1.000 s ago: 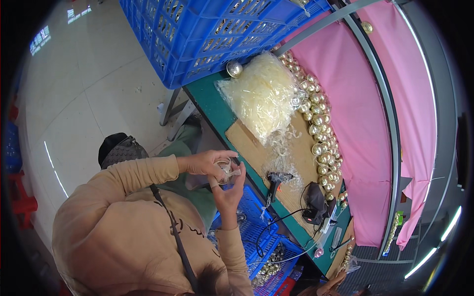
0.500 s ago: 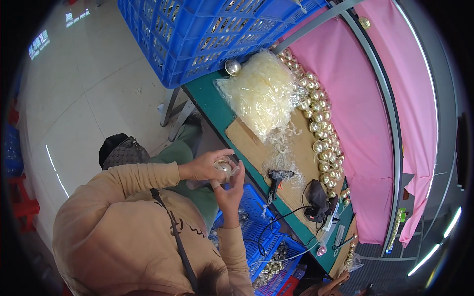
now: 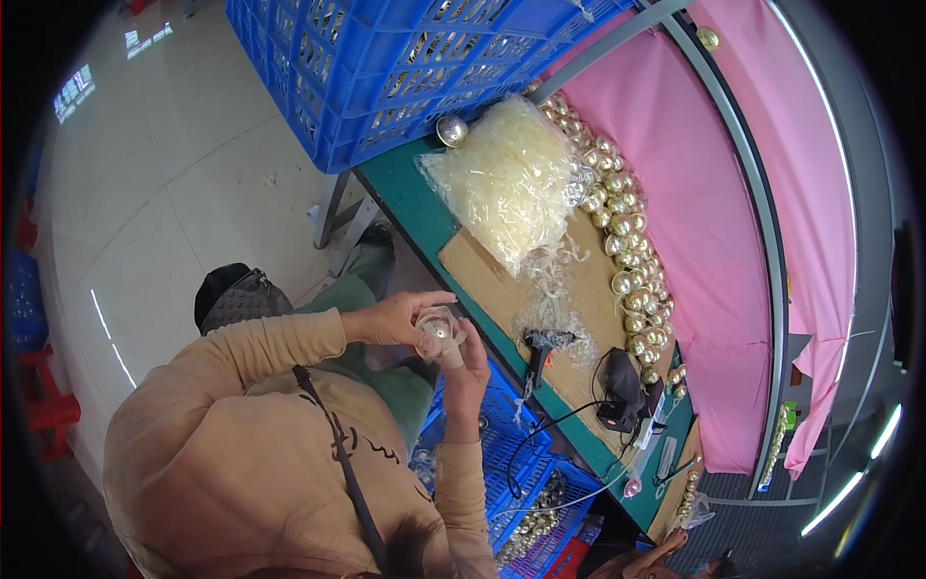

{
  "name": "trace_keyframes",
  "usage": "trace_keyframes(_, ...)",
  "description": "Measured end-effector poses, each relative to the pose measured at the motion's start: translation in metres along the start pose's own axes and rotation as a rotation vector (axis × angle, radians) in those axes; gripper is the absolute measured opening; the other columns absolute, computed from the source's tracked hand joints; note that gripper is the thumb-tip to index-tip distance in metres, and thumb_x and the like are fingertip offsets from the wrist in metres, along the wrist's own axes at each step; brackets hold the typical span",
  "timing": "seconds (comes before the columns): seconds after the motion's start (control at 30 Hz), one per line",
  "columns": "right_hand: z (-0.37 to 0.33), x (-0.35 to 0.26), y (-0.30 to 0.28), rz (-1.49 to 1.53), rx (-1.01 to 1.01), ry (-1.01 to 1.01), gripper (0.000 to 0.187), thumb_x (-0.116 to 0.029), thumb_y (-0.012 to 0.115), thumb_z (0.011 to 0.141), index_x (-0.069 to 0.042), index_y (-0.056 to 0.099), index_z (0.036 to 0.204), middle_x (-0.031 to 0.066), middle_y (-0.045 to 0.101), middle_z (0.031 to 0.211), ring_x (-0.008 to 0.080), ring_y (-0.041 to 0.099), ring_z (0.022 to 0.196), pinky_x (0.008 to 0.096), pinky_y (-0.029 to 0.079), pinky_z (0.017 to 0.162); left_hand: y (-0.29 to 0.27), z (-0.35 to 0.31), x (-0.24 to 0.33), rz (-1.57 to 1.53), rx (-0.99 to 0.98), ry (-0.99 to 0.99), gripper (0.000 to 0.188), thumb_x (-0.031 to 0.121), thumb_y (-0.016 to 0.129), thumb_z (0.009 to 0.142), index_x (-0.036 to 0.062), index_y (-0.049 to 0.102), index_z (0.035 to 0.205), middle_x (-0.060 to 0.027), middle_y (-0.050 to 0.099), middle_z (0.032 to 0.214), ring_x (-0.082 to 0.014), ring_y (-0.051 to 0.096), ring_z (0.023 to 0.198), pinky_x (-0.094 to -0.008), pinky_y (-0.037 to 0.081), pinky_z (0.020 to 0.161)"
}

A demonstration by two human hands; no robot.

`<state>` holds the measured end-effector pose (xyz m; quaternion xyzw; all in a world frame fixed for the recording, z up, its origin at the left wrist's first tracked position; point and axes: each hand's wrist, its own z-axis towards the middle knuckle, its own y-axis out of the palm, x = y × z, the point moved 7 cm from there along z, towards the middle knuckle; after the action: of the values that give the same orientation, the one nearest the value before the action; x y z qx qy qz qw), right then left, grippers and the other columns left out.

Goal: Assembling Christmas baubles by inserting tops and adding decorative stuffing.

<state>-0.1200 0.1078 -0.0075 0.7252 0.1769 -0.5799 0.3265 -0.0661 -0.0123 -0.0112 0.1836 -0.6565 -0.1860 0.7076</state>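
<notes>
A shiny gold ball ornament (image 3: 437, 328) with a translucent whitish strip around it is between my two hands, above my lap beside the table edge. My left hand (image 3: 391, 319) grips it from the left, thumb on its near side and index finger stretched past its far side. From the right, the fingers of my right hand (image 3: 467, 374) pinch the strip against the ball. Closest on the table is a black glue gun (image 3: 538, 359). Near it lie loose clear strips (image 3: 552, 307) and a clear bag of cream-coloured strips (image 3: 516, 179).
Many gold balls (image 3: 627, 241) line the table's far side along a pink cloth (image 3: 709, 241). A blue crate (image 3: 333, 116) stands at the back left, a single ball (image 3: 451, 130) beside it. Lower blue crates (image 3: 511, 482) hold more balls. A black cable (image 3: 555, 422) crosses the table edge.
The ball has turned between my hands, and more of the strip shows around it. My right hand has shifted slightly right and its fingers have moved along the strip.
</notes>
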Motion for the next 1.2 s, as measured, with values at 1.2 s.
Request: trace_keyframes(1.2, -0.090, 0.017, -0.160, -1.367, -0.199, 0.414, 0.069, -0.020, 0.075, 0.070, 0.003, 0.042, 0.126, 0.0219, 0.056, 0.115, 0.0336, 0.056, 0.106, 0.0376, 0.044, 0.090, -0.011, 0.003, -0.037, -0.070, -0.120, -0.367, 0.061, 0.019, 0.063, 0.086, 0.0014, 0.032, 0.136, -0.0124, 0.051, 0.125, -0.0159, 0.053, 0.105, -0.0293, 0.049, 0.082)
